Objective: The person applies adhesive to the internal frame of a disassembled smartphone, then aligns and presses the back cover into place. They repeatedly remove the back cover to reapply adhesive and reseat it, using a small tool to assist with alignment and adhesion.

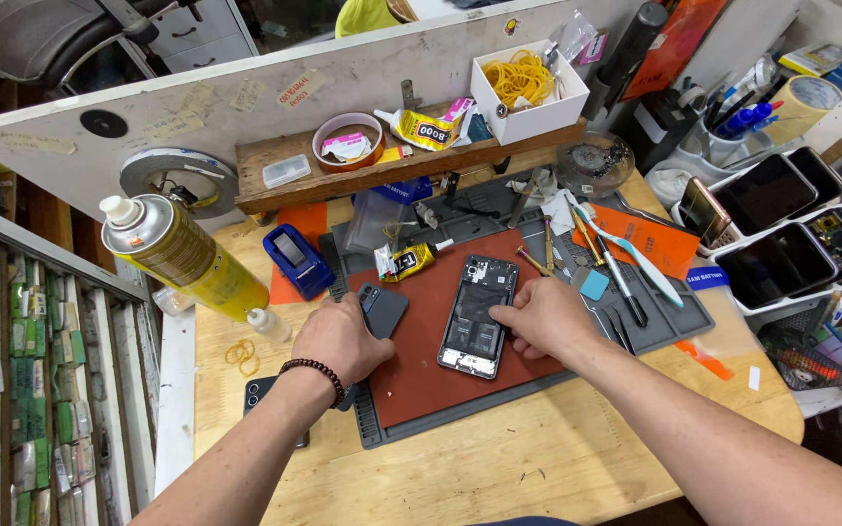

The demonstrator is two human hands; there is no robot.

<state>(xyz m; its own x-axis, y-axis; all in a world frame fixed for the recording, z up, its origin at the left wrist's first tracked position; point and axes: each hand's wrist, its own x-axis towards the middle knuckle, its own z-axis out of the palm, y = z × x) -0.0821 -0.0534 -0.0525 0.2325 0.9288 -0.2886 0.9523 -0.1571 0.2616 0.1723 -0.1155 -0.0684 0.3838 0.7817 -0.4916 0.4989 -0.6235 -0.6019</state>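
An opened smartphone lies back-up on a red work mat, its inner boards showing. My right hand rests at its right edge, fingertips touching the frame. My left hand, with a dark bead bracelet on the wrist, is closed on the dark grey back cover that sits tilted at the mat's left edge. A yellow glue tube lies just above the cover.
A large yellow spray can stands at left beside a small white bottle. A blue box, tweezers and a toothbrush lie around the mat. Phones in white trays stand right. A wooden shelf holds tape and a box of rubber bands.
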